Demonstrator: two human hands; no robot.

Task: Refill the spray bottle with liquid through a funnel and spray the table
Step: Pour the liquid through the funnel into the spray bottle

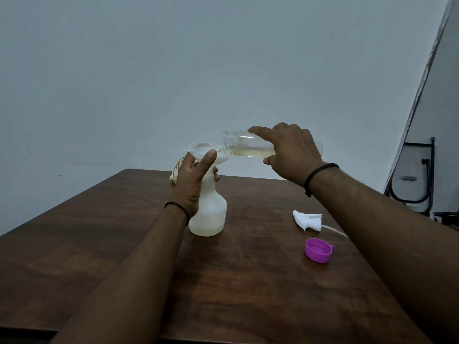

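Note:
A white translucent spray bottle [211, 212] stands upright on the brown wooden table [248, 281], its top off, with a little liquid at the bottom. In its neck sits a white funnel [206, 151]. My left hand [192, 180] grips the bottle's neck just under the funnel, thumb raised against the funnel's side. My right hand [290, 152] holds a clear bottle [246, 144] tipped on its side, mouth over the funnel's rim. Pale yellow liquid lies along its lower side and reaches the mouth. The white spray head [308, 219] with its tube lies on the table to the right.
A purple cap [318, 250] lies open side up on the table, near my right forearm. A small yellowish wire object [177, 170] sits at the table's far edge behind my left hand. A pale wall stands behind; black metal legs [419, 184] show at right.

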